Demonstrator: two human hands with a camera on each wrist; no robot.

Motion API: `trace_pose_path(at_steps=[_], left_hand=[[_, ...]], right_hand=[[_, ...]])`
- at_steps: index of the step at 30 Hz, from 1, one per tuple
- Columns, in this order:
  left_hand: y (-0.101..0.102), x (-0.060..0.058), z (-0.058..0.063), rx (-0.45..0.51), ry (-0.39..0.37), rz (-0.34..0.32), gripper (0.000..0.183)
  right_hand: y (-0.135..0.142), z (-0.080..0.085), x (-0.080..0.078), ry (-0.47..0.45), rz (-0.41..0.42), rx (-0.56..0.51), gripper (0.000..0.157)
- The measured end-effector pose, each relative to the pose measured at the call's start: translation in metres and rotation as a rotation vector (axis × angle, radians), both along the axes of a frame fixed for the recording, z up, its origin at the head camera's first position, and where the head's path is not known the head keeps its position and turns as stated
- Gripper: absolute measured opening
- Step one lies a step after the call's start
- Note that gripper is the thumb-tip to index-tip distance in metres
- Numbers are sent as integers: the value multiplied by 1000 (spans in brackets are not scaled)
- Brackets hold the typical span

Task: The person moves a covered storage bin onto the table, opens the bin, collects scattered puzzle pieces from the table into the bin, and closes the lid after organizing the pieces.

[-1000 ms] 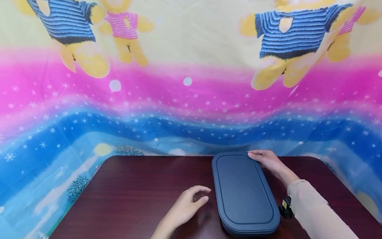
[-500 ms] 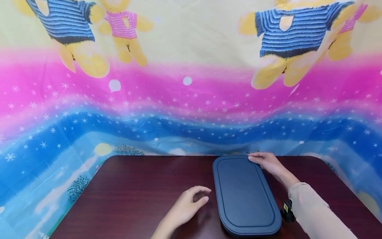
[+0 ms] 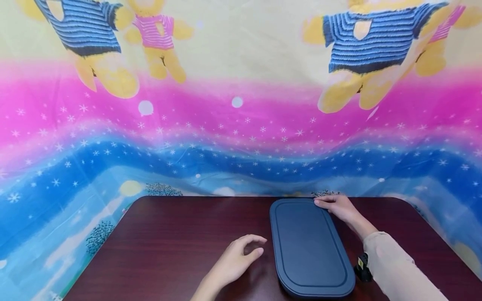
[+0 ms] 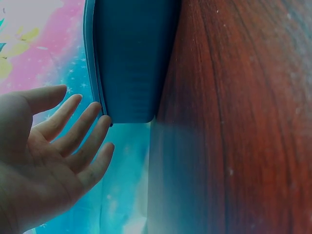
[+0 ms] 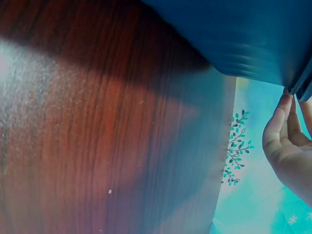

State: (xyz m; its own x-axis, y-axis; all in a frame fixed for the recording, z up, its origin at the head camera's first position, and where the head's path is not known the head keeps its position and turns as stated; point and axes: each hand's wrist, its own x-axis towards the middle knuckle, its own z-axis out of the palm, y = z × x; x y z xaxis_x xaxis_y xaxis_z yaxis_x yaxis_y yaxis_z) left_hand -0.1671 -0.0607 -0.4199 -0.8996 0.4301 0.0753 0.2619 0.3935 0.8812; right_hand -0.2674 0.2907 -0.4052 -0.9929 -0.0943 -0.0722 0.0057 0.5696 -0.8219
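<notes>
A dark blue rectangular storage box (image 4: 134, 63) with rounded corners stands on the table, its far end pointing away from me. Its matching lid (image 3: 310, 242) lies over the top, a groove running round inside the edge. At the far right corner my right hand (image 3: 340, 209) pinches the lid's edge, and in the right wrist view its fingers (image 5: 278, 122) reach under the rim. To the left of the box hovers my left hand (image 3: 237, 257), fingers spread and slightly bent, a small gap from the side. The box's contents are hidden.
The dark red wood-grain table (image 3: 169, 246) reaches back to a printed curtain (image 3: 233, 138) with bears and snowflakes. A small black device (image 3: 362, 267) sits at my right wrist, beside the box.
The lid's far end has come down and slightly toward me, and my right hand has lowered with it. My left hand has stayed in place.
</notes>
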Motion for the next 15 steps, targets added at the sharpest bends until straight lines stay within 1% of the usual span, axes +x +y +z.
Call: trace_pose_path(at_steps=[9,15], left_hand=[[1,3,2,26,-9,-8,24],[1,2,1,17,-5,-8,25]], right_hand=[[1,-6,-1,-8,5,-24,53],[-1,-6,-2,-2,12,-38,53]])
